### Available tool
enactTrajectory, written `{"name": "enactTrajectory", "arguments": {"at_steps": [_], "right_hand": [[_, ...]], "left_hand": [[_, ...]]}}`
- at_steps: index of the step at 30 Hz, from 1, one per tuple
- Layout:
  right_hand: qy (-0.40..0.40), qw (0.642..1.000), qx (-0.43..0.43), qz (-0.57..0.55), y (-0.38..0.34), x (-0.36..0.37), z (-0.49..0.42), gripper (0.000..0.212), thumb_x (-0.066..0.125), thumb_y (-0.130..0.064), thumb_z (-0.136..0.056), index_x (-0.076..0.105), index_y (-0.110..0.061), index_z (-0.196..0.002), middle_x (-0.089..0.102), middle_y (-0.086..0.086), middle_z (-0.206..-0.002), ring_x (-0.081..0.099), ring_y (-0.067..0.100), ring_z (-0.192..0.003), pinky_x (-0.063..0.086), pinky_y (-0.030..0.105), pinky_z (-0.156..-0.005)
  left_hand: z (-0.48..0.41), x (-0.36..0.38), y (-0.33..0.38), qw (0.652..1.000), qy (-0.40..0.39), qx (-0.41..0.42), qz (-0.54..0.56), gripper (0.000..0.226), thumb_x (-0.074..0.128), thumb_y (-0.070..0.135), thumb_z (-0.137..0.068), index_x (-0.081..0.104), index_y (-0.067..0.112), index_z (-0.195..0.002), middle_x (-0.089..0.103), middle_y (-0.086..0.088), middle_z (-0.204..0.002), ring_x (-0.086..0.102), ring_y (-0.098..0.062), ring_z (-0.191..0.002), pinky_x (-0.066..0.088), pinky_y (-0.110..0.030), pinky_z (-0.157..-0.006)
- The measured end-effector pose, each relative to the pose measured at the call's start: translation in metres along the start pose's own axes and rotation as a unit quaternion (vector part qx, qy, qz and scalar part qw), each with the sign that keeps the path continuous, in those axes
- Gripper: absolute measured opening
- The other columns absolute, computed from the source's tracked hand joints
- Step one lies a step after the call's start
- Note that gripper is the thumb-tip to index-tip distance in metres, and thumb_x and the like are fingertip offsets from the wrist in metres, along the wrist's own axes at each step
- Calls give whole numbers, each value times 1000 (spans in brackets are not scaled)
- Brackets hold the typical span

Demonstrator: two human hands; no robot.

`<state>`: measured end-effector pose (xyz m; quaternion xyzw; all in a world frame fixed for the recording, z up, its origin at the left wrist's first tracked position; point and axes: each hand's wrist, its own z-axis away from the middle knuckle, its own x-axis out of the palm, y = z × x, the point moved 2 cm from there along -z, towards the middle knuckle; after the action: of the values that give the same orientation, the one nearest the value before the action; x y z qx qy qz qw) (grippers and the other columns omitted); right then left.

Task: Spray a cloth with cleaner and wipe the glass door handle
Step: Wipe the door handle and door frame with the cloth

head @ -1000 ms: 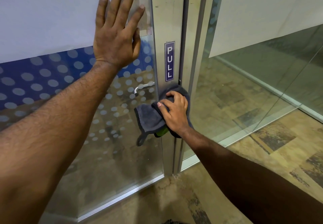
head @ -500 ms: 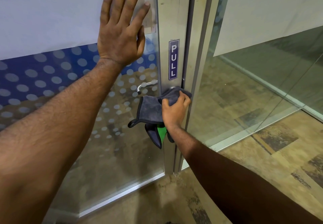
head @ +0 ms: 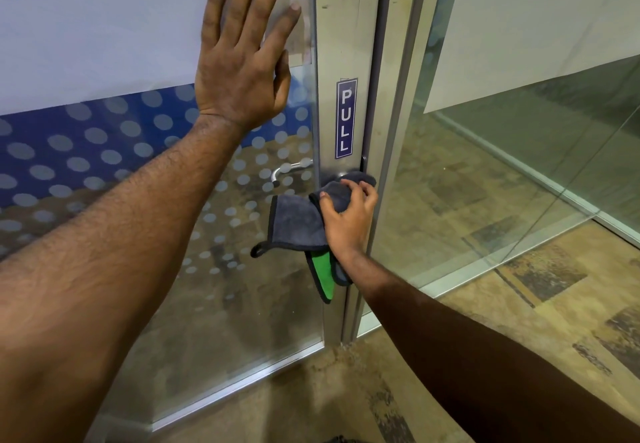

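Cloth [head: 298,224] hangs looser than a second ago: a grey flap spreads left and the green underside points straight down below my right hand [head: 346,221]. My right fingers [head: 367,197] curl over its bunched top, pressing it against the metal stile [head: 337,44] just under the PULL sticker [head: 346,118]; the handle beneath is hidden. Farther up, my left hand [head: 239,72] stays flat on the glass door [head: 173,269], its digits straight and spread.
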<state>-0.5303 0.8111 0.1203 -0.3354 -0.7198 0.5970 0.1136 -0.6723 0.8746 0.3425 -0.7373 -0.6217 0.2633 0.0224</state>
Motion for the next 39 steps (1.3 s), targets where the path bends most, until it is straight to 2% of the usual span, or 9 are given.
{"name": "enactTrajectory", "arguments": {"at_steps": [4,12,17,20,23,27,32,37,39], "right_hand": [[60,966,222,-119,-9,11,-9,81,86,-23,-66,49,-16,-138,56,8,-134,60,26,-117,51,35,-101],[58,926,329,-178,-1,16,-11,49,79,-19,-74,62,0,-115,70,19,-113,70,35,-100,59,48,-87],[57,987,148,15,-16,4,-4,44,69,-23,-84,59,3,-118,62,20,-116,61,36,-108,51,41,-93],[63,993,-3,97,-20,3,7,49,66,-24,-88,55,-2,-131,53,16,-126,52,29,-119,46,39,-102],[21,989,-52,139,-11,2,15,56,58,-33,-94,45,-5,-141,44,15,-143,43,28,-134,40,43,-112],[-17,975,-114,189,-1,0,17,66,48,-44,-92,42,-7,-146,40,16,-152,32,29,-144,19,48,-123],[-50,961,-195,189,1,-2,20,59,50,-47,-91,49,-11,-138,45,13,-147,35,28,-141,24,50,-121],[-127,883,-375,252,-2,3,22,56,61,-48,-86,58,-12,-128,61,6,-131,50,22,-129,22,46,-121],[-140,864,-399,274,-1,-1,14,55,63,-52,-85,61,-16,-126,62,3,-130,52,21,-128,20,53,-120]], "left_hand": [[5,2,-5,1000,-5,-9,-1,52,35,36,-104,36,24,-154,31,-15,-161,28,-36,-149,18,-54,-119],[3,4,-4,1000,2,-6,-1,52,36,36,-103,37,24,-154,31,-14,-161,29,-35,-149,17,-53,-119],[3,4,-5,1000,-6,-3,-6,53,35,35,-102,37,24,-154,29,-14,-162,27,-35,-150,16,-53,-120],[3,3,-5,1000,1,0,-6,53,37,34,-101,38,24,-153,31,-14,-162,28,-36,-149,18,-54,-119],[3,3,-5,1000,3,2,-4,53,38,34,-101,38,23,-153,31,-14,-161,28,-36,-149,18,-54,-119],[2,5,-4,1000,0,1,-3,54,37,35,-101,36,24,-154,30,-14,-162,27,-36,-149,17,-54,-119],[3,5,-4,1000,10,-1,-5,53,38,35,-102,36,24,-154,30,-14,-162,28,-35,-149,19,-54,-119],[3,3,-5,1000,3,1,1,54,37,35,-102,34,25,-155,28,-13,-163,26,-35,-150,15,-52,-120],[3,1,-6,1000,-4,3,8,54,37,35,-101,34,25,-154,27,-13,-163,24,-34,-151,14,-51,-121]]}}
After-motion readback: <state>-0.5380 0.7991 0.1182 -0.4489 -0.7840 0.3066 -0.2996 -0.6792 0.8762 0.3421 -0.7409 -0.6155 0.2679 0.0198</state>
